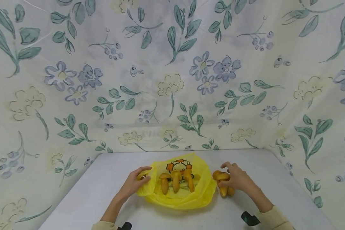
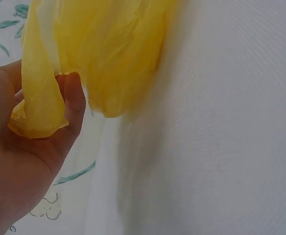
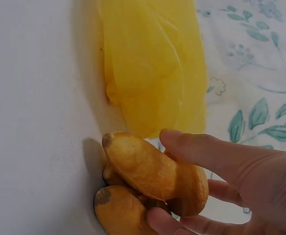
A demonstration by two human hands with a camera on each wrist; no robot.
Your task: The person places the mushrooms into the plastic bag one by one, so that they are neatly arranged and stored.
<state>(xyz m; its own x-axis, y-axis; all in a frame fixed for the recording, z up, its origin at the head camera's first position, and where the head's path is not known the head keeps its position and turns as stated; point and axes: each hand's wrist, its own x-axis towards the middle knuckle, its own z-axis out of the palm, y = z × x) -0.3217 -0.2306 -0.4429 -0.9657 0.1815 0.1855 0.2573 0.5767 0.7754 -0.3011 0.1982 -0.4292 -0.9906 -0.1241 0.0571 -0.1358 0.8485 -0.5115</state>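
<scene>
A yellow plastic bag [image 1: 179, 204] with a printed cartoon lies spread on the table. Three brown mushrooms [image 1: 176, 182] rest side by side in its opening, caps toward the far side. My left hand [image 1: 136, 182] holds the bag's left edge; in the left wrist view a loop of yellow plastic [image 2: 42, 107] passes between thumb and fingers. To the right of the bag, my right hand [image 1: 238, 179] grips a mushroom [image 3: 143, 166], thumb on one side and fingers on the other. Another mushroom [image 3: 118, 208] lies against it, partly hidden by the fingers.
The white table [image 1: 83, 191] runs back to a hanging floral cloth [image 1: 172, 95], which also closes off both sides. Dark wrist devices [image 1: 250, 218] show near both sleeves at the bottom of the head view.
</scene>
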